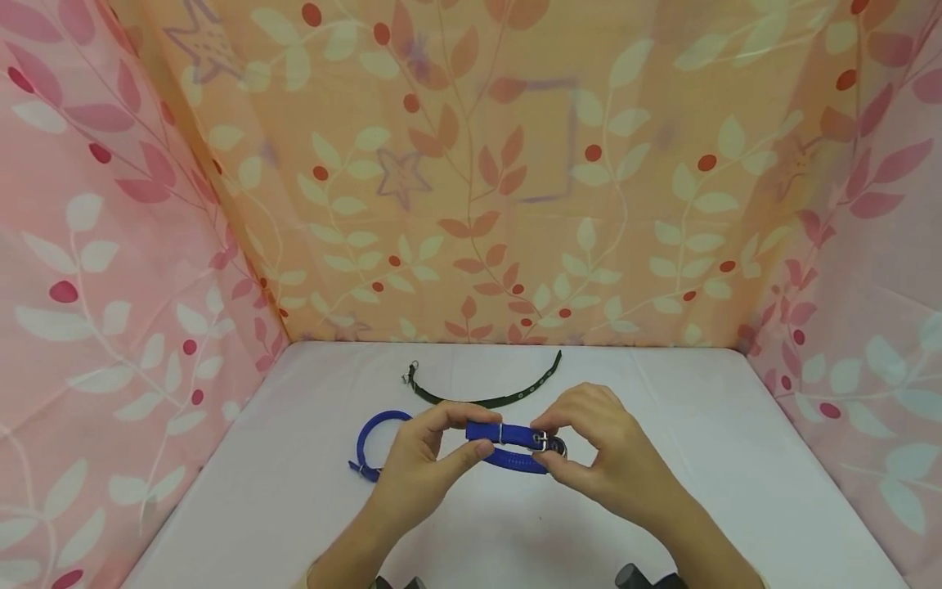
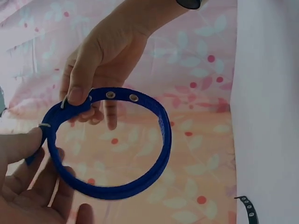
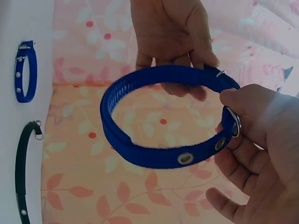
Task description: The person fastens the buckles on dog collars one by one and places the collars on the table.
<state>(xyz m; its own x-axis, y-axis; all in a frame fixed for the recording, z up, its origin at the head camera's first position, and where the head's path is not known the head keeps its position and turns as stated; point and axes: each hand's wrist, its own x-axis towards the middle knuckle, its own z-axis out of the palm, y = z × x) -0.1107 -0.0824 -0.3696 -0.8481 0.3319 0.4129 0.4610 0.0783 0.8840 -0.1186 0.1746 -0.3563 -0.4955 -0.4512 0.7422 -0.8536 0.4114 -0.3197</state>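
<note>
Both hands hold a blue collar (image 1: pixel 518 460) up over the table; its strap is through the buckle, so it makes a round loop. My left hand (image 1: pixel 419 462) pinches the strap's tail end, beside a thin metal keeper loop (image 2: pixel 45 125). At the metal buckle (image 1: pixel 542 442), my right hand (image 1: pixel 607 446) pinches the band between thumb and fingers. Metal eyelets (image 3: pixel 186 159) show along the strap in the right wrist view. A second blue collar (image 1: pixel 361 442), also looped, lies on the table behind my left hand, which partly covers it.
A dark green collar (image 1: pixel 508 402) lies unbuckled in a curve farther back on the white table (image 1: pixel 662 393). Flowered cloth walls (image 1: pixel 471 245) enclose the back and both sides. Dark rounded objects (image 1: pixel 634 576) show at the bottom edge of the head view.
</note>
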